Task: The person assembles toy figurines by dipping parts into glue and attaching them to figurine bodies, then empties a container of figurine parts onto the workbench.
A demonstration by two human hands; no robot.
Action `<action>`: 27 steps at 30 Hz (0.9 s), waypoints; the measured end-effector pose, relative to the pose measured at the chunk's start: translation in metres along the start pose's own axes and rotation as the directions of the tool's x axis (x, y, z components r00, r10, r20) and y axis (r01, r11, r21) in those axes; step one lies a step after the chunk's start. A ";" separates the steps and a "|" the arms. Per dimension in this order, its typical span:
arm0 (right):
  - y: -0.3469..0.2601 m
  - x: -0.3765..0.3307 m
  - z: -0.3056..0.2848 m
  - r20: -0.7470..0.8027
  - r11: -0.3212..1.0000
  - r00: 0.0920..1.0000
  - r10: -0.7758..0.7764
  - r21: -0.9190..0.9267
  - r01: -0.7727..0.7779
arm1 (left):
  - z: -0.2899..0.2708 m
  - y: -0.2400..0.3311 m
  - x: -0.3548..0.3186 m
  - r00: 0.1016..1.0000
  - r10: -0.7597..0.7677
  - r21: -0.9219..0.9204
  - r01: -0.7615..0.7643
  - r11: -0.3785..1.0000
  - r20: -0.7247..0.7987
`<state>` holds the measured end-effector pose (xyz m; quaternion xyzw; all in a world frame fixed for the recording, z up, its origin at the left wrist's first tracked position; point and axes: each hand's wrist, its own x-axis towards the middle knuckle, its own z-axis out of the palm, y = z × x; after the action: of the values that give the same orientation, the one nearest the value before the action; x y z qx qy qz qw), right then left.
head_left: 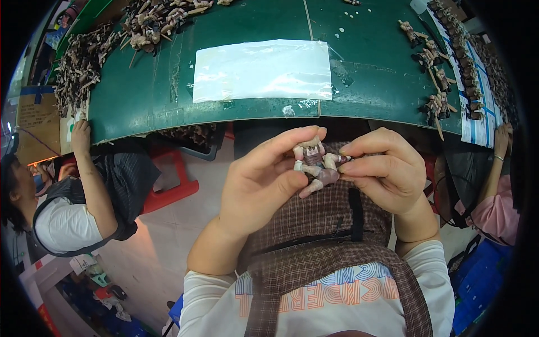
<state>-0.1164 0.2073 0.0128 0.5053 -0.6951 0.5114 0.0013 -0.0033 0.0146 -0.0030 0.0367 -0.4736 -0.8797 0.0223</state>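
Left hand (pixel 247 182), right hand (pixel 394 169), grip narrow around figurine (pixel 325 177); dark tray (pixel 211 151) beyond, seemingly with figures (pixel 196 133).

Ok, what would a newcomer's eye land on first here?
First, the small figurine held between the left hand and right hand, in front of the brown checked apron. Next, the bright white sheet lying along the near side of the green table. Then the dark-and-pale heap of figures at the table's far left.

The figurine (pixel 313 159) seems matt plastic, the sheet (pixel 261 72) glossy, the apron (pixel 314 216) cloth.
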 end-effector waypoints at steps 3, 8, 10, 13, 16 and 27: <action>0.003 0.003 0.004 0.000 0.999 1.000 -0.010 -0.034 0.010 | 0.000 -0.006 0.002 0.998 0.030 0.064 -0.026 0.998 -0.062; 0.006 0.009 0.011 -0.018 0.995 0.999 -0.031 -0.097 0.029 | -0.004 -0.018 0.003 0.991 0.068 -0.033 -0.072 0.997 -0.111; 0.006 0.008 0.015 -0.012 0.993 1.000 -0.028 -0.117 0.026 | -0.002 -0.019 0.003 0.989 0.067 -0.047 -0.074 0.996 -0.135; 0.005 0.007 0.023 0.027 0.985 0.999 -0.041 -0.164 0.045 | 0.002 -0.019 0.001 0.981 0.051 -0.037 -0.059 0.998 -0.186; 0.007 0.005 0.032 0.021 0.957 0.996 -0.089 -0.275 0.091 | -0.001 -0.023 -0.006 0.961 -0.089 -0.197 0.037 0.980 -0.261; -0.001 -0.026 0.055 0.129 0.784 0.937 -0.326 -0.517 0.344 | -0.017 -0.031 -0.052 0.931 -0.296 -0.350 0.210 0.913 -0.214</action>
<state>-0.0746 0.1862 -0.0263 0.6084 -0.7084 0.2821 0.2203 0.0502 0.0211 -0.0360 0.2103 -0.3081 -0.9275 -0.0246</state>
